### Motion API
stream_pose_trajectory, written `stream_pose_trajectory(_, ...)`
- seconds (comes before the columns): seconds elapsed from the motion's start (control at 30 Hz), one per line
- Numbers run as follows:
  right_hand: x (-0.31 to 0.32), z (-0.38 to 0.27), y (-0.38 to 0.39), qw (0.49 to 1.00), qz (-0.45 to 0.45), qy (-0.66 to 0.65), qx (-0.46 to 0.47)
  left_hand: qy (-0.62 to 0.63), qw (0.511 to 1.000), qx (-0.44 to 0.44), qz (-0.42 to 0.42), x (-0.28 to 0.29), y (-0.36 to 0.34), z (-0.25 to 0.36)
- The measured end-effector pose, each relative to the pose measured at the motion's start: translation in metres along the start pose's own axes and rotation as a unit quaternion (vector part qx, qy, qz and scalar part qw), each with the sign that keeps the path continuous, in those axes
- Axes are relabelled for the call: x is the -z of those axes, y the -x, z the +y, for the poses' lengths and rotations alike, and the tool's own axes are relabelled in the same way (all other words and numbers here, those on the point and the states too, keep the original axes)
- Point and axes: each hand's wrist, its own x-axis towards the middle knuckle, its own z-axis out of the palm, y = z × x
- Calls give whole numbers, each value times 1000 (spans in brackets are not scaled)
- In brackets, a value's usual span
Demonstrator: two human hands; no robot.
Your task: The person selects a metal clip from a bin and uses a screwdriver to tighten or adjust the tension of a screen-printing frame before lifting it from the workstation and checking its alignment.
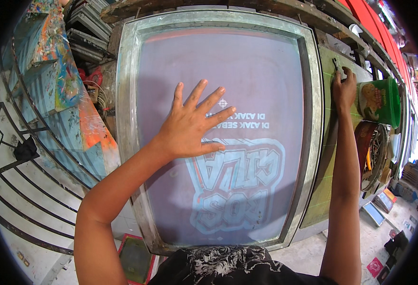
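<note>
A large silkscreen printing frame [312, 109] lies in front of me, its pale mesh carrying a stencil of block lettering [235, 185] that reads upside down and mirrored. A small round crosshair mark [223, 103] sits above the letters. My left hand [188, 124] is spread palm down over the mesh, fingers apart, holding nothing; whether it presses on the mesh I cannot tell. To the right of the frame, my right hand [344, 90] is over a greenish board [326, 90], fingers curled together. A slim dark object [335, 64] shows at its fingertips, too small to name.
Beside my right arm stand a green plastic tub [384, 102] and a round container of small items [374, 154]. Paint-spattered blue steps [61, 109] and curved metal bars [33, 175] are at the left. A wooden rail [247, 5] crosses behind the frame.
</note>
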Motion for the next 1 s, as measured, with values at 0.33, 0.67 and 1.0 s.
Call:
stream_pose_trajectory(0.33,21,-2,17,951,-47,-303,-36,7,1000,-3,6,2,-1,-1)
stream_pose_trajectory(0.67,41,-70,61,745,-335,-509,-273,19,1000,2,1,0,-2,-3)
stream_pose_trajectory(1.0,32,-64,63,645,-386,-581,-312,22,1000,9,0,-2,-1,-3)
